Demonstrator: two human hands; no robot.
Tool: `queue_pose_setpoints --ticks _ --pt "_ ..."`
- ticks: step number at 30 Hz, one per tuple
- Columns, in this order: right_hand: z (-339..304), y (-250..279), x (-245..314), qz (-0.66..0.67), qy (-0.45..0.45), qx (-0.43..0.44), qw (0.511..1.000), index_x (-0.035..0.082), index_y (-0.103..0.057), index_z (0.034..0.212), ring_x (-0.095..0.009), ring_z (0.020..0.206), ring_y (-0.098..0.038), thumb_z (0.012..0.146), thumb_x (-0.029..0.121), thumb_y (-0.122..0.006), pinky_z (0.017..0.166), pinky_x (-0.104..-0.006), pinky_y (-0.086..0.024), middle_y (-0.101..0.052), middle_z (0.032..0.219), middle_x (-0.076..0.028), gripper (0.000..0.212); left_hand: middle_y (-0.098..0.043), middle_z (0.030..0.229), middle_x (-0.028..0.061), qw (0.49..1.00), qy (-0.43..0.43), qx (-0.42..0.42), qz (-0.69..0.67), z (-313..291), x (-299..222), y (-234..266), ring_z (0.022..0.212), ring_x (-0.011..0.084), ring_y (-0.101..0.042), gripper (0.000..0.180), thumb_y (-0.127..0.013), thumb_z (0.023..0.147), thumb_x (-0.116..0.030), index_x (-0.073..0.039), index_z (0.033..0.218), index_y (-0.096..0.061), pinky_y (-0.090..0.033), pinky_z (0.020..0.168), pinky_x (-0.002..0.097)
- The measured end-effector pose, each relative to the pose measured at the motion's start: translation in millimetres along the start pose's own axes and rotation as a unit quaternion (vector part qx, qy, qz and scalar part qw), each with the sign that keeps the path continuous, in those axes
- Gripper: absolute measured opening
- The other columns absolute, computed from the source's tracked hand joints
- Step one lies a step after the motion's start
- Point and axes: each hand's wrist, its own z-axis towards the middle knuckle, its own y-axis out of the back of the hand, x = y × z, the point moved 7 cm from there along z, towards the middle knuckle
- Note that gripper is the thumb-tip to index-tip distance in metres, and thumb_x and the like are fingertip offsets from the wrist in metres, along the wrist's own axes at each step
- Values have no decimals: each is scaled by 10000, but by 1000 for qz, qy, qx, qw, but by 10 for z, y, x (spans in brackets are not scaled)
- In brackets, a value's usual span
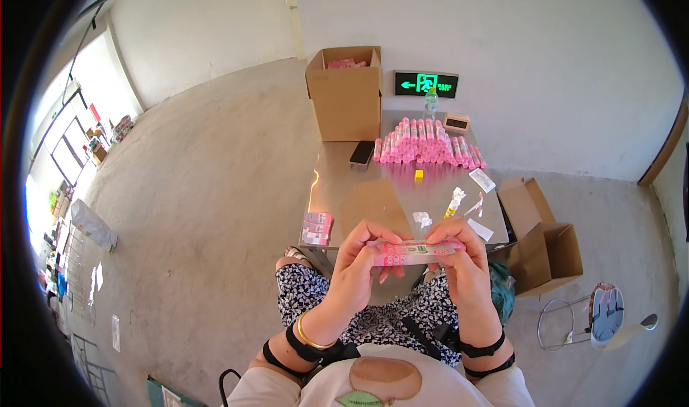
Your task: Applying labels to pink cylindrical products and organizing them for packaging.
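My left hand [357, 262] and my right hand [460, 260] are raised over the table's near edge. Between them they pinch a pink-and-white printed paper strip [410, 253], one end in each hand, stretched level from side to side. Whether the strip is flat or partly rolled I cannot tell. Beyond my hands, pink rolls [423, 143] lie heaped in a stepped pile on the metal table [331, 175]. A small stack of similar pink-and-white sheets [317, 228] rests at the table's near left corner.
A cardboard sheet [374, 204], crumpled white paper [422, 218], a yellow tube [452, 209] and a yellow cube [419, 175] lie on the table. Behind are a phone [362, 152], clock [456, 123], bottle [430, 104] and tall carton [344, 105]. An open carton [551, 258] stands right.
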Motion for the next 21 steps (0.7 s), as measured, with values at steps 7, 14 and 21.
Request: queue_pose_setpoints --ticks 7,14,21 --pt "-28 -17 63 -29 34 56 997 -1 -593 931 -112 825 -522 789 -31 -458 650 -226 -460 -499 974 -62 198 -557 1136 146 1000 -26 12 1 -2 -80 -72 606 105 -560 185 -370 850 -26 -27 896 -549 -394 490 183" --pt "-48 -90 220 -77 62 98 990 -14 -594 957 -124 839 -524 796 -45 -466 652 -228 -474 -477 1005 -84 208 -569 1089 132 999 -27 0 -18 7 -81 -103 581 88 -537 202 -348 840 -12 -34 875 -545 -381 470 171" --pt "-33 -11 156 -74 82 49 993 0 -588 931 -117 808 -519 816 -51 -448 603 -220 -470 -482 975 -81 188 -591 1019 118 999 -33 9 7 31 -74 -153 586 78 -510 197 -346 835 -17 -44 890 -533 -369 492 172"
